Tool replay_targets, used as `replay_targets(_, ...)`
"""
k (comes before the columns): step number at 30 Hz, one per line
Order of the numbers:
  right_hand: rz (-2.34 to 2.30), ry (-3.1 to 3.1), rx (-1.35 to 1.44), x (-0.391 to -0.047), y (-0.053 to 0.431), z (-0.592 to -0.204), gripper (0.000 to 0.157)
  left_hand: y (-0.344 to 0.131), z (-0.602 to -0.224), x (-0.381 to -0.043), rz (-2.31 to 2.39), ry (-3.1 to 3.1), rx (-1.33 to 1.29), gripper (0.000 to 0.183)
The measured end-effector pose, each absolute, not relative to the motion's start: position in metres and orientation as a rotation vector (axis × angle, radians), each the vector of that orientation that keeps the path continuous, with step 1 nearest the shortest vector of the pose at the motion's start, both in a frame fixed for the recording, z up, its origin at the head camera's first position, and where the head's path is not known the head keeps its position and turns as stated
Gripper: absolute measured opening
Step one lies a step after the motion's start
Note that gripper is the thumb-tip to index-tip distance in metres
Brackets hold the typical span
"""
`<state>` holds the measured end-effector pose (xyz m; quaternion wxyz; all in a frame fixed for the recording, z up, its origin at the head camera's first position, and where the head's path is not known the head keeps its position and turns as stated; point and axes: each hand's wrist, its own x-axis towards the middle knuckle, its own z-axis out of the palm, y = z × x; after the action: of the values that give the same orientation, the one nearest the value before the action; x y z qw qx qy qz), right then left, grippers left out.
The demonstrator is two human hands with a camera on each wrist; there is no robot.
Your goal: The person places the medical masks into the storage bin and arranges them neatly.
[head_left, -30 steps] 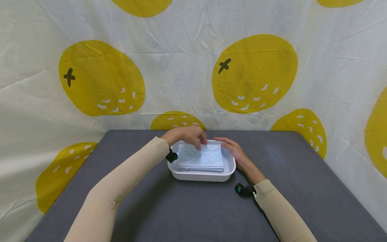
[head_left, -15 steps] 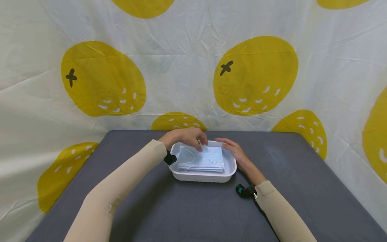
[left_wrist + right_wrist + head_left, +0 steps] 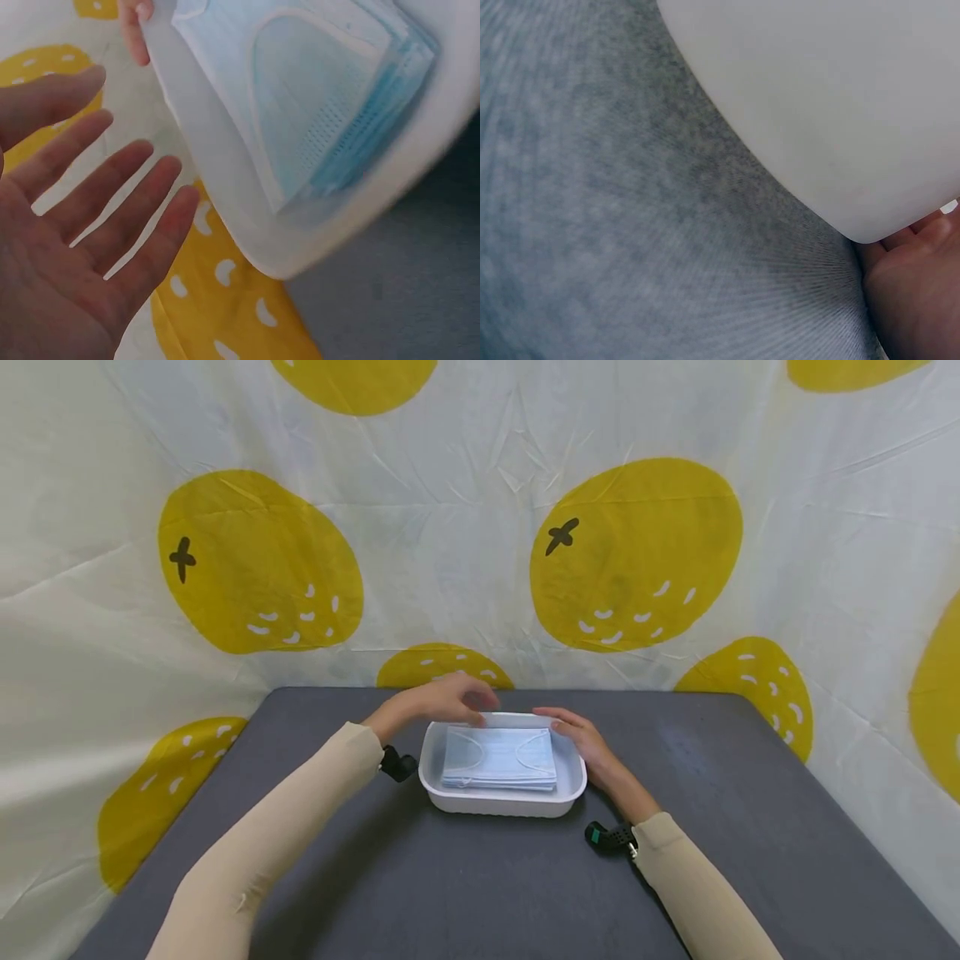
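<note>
A stack of light-blue disposable face masks point(image 3: 498, 760) with white ear loops lies flat inside a white plastic tray point(image 3: 502, 806) with rounded corners. Over the tray's back left corner is my left hand point(image 3: 453, 697). The left wrist view shows that hand point(image 3: 97, 217) with its fingers spread beside the rim, holding nothing. My right hand point(image 3: 588, 747) holds the tray's back right corner, thumb at the rim and fingers along the outside. In the right wrist view the tray wall point(image 3: 832, 112) hides much of the right hand's fingers point(image 3: 900, 238).
The tray stands on a dark grey table point(image 3: 480, 893), toward its back edge. Behind and to the left hangs a white cloth point(image 3: 442, 568) printed with large yellow fruits. A black wrist device point(image 3: 397, 764) is on the left wrist, another wrist device point(image 3: 609, 837) on the right.
My left hand has moved left, away from above the masks to the tray's back left corner. The right hand, tray and masks stay in place while the head view tilts slightly up.
</note>
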<state>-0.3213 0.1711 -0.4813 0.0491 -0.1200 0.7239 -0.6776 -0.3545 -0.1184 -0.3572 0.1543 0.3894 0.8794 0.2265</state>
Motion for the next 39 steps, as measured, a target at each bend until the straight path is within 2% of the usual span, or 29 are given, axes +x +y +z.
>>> replay_targets(8, -2.069, 2.204, -0.367, -0.320, 0.173, -0.480, 0.045, -0.151, -0.373, -0.350, 0.887, 2.651, 1.023, 0.041)
replay_targets(19, -2.060, 2.207, -0.395, -0.322, 0.168, -0.482, 0.044, -0.189, -0.392, -0.349, 1.061, 2.735, 0.719, 0.035)
replay_targets(39, -2.028, 2.196, -0.335, -0.323, 0.174, -0.476, 0.045, -0.199, -0.396, -0.355, 1.127, 2.795, 0.698, 0.031)
